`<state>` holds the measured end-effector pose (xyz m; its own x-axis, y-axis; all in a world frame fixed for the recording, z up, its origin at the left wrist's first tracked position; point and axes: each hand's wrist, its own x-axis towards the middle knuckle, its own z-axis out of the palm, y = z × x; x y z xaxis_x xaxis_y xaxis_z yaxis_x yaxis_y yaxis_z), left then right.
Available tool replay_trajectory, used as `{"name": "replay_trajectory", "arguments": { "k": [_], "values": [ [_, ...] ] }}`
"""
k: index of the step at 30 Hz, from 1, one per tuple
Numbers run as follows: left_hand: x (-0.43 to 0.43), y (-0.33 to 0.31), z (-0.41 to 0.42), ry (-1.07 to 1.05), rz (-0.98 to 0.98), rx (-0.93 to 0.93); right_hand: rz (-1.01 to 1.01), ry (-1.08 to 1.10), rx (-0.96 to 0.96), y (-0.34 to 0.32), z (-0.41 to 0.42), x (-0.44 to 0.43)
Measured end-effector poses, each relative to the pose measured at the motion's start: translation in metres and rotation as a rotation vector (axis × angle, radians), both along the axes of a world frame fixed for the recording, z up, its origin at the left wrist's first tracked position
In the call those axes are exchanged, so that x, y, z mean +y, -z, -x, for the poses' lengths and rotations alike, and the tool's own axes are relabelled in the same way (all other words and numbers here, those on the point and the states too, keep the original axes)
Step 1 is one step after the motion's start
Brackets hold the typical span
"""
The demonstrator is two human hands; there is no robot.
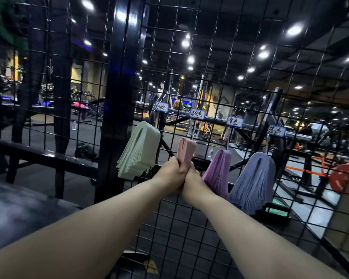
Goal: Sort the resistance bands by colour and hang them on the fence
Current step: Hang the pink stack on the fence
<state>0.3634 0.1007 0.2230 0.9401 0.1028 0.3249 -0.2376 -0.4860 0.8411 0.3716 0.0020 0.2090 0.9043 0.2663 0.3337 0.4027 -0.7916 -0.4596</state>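
Observation:
A black wire-mesh fence (220,63) fills the view. Four bunches of resistance bands hang from hooks on it, each under a small handwritten label. From left to right they are pale green bands (138,151), pink bands (186,150), purple bands (218,173) and blue-lilac bands (254,180). My left hand (172,171) and my right hand (191,178) are pressed together below the pink hook. Both are shut on the lower end of the pink bunch, which is pulled taut downwards. The lower ends of the pink bands are hidden inside my fists.
A thick black post (117,97) stands left of the green bands, with a low black rail (40,156) running off to the left. Behind the mesh are gym machines, a red weight plate (341,179) and a lit floor.

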Motion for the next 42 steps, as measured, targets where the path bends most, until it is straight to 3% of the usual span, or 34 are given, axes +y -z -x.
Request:
{"name": "replay_trajectory", "arguments": {
  "k": [2,7,10,19,32,42],
  "values": [
    [0.004,0.005,0.002,0.033,0.045,0.0,-0.05,-0.034,0.002,-0.003,0.0,-0.001],
    [0.01,0.012,0.008,0.114,0.438,-0.004,-0.338,-0.08,0.135,-0.007,0.007,-0.002],
    [0.014,0.014,0.017,0.185,0.548,0.034,-0.38,-0.151,0.198,-0.004,0.005,-0.007],
    [0.029,0.039,0.024,0.234,0.599,0.17,-0.299,-0.155,0.26,0.005,-0.001,-0.025],
    [0.033,0.05,0.02,0.416,0.69,0.098,-0.386,-0.168,0.25,0.015,-0.002,-0.023],
    [0.029,0.065,0.008,0.257,0.53,0.04,-0.381,-0.09,0.274,0.025,0.001,-0.013]
  ]
}}
